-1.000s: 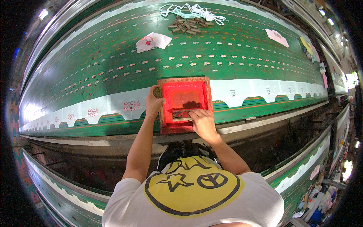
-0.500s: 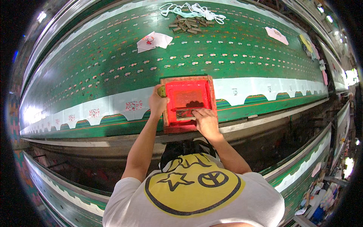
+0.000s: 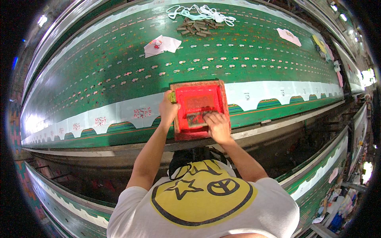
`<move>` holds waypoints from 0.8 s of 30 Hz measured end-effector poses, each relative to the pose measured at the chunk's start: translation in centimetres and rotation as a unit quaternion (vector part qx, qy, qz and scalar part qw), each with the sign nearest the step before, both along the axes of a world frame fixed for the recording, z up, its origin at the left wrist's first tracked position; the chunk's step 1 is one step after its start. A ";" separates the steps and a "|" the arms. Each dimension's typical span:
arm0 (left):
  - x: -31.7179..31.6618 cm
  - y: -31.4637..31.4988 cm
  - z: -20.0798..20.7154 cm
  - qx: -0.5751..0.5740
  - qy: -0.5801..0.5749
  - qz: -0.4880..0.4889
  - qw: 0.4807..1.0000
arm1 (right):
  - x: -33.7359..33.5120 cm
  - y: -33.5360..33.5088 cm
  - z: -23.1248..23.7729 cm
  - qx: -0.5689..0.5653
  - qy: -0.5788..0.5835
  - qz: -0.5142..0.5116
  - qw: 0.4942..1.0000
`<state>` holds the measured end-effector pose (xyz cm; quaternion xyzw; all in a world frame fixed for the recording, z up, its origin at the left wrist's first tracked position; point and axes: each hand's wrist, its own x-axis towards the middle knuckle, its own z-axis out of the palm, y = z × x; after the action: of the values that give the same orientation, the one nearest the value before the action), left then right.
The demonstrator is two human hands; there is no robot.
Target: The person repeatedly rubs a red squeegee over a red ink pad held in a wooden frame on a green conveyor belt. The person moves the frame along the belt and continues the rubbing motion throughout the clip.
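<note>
A wooden-edged printing screen point(image 3: 199, 85) with red ink inside rests on a strip of white cut fabric pieces point(image 3: 115, 111) along the table's near edge. My left hand point(image 3: 168, 109) grips the screen's left side, closed around a yellow-green grip point(image 3: 172, 97) there. Inside the screen, my right hand point(image 3: 217, 125) is closed on the top of a squeegee point(image 3: 194, 119), which lies crosswise in the lower half. Fabric pieces left of the screen carry red printed patterns point(image 3: 143, 113); those on its right bear only small dark marks point(image 3: 247, 96).
The long green table point(image 3: 119, 79) has rows of small printed marks. Farther back lie a pile of dark short cylinders point(image 3: 198, 27), tangled white cords point(image 3: 202, 14) and pale printed cloth pieces point(image 3: 162, 44). A light rail point(image 3: 270, 122) edges the table; other long tables point(image 3: 71, 198) stand behind me.
The squeegee and my right hand have shifted slightly away from me within the screen, and the squeegee's tilt has changed. My left hand keeps its grip on the screen's side.
</note>
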<state>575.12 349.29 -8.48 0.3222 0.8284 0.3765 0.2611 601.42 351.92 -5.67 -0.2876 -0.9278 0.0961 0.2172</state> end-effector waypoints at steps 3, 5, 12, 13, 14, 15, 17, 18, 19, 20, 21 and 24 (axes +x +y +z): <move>0.1 0.4 -0.2 0.016 -0.008 -0.001 1.000 | -2.8 4.4 -0.2 0.027 0.034 -0.021 0.999; 0.0 0.5 -0.2 0.023 -0.018 -0.003 1.000 | -4.2 7.5 0.5 -0.046 0.004 -0.023 0.999; 0.0 0.6 -1.1 0.074 -0.066 -0.014 0.995 | -6.5 11.1 2.6 -0.020 -0.004 -0.028 0.999; -0.1 0.6 -1.6 0.089 -0.076 -0.018 0.993 | -6.4 10.7 2.6 -0.029 -0.012 -0.030 0.999; -0.2 0.5 -1.7 0.102 -0.086 -0.021 0.991 | -6.1 9.8 2.4 -0.040 -0.020 -0.031 0.999; -0.3 0.4 -1.8 0.105 -0.099 -0.021 0.989 | -5.5 8.7 2.2 -0.050 -0.028 -0.033 0.998; -0.1 0.2 -1.4 0.111 -0.129 -0.020 0.985 | -3.8 5.6 1.3 -0.050 -0.038 -0.030 0.998; -0.1 0.2 -1.3 0.109 -0.130 -0.015 0.985 | -2.7 3.9 0.8 -0.036 -0.038 -0.027 0.998; -0.1 0.0 -1.3 0.107 -0.132 -0.009 0.985 | -1.8 2.2 0.8 -0.028 -0.031 -0.019 0.999; -0.1 -0.1 -1.4 0.105 -0.133 -0.003 0.986 | -1.1 0.9 1.3 -0.019 -0.023 -0.009 1.000; -0.3 -0.1 -1.5 0.094 -0.137 0.000 0.986 | -0.6 0.1 1.6 -0.022 -0.033 -0.006 0.999; -0.6 0.3 -1.7 0.057 -0.146 -0.013 0.988 | -0.2 0.3 1.5 -0.028 -0.008 -0.017 0.999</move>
<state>574.48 349.61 -10.21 0.2890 0.7543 0.4630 0.3649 601.21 352.21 -4.12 -0.3098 -0.9214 0.1164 0.2035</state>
